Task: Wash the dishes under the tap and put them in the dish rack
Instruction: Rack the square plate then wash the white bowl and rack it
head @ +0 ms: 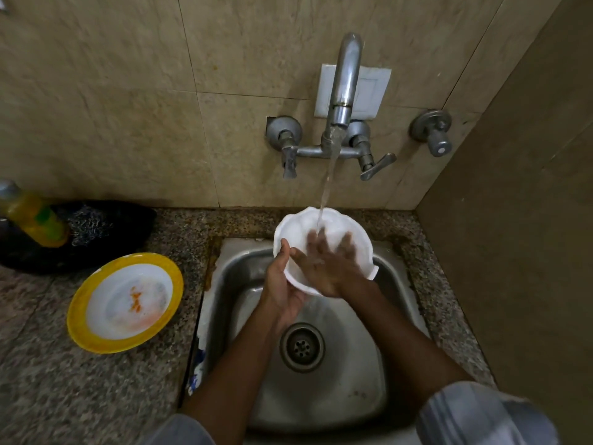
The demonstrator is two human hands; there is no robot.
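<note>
Over the steel sink [394, 277], at about 12 o'clock from the drain [302, 346], a white scalloped bowl [298, 226] is held tilted under the running tap [345, 78], the water stream [325, 191] landing inside it near its far rim. The left hand [282, 284] grips the bowl from its 8 o'clock side, thumb curled over the rim and fingers underneath, out of sight. The right hand [327, 264] comes in from the bowl's 5 o'clock side and lies inside it, fingers straight and spread against the inner surface; they are blurred, so finer detail cannot be told. On the granite counter [48, 380], at 9 o'clock from the sink and well apart from both hands, sits a yellow-rimmed plate [80, 306] with orange food residue. Beyond the plate, toward 11 o'clock, a dark tray [128, 220] holds a steel scrubber [85, 224] and a yellow bottle [32, 216].
</note>
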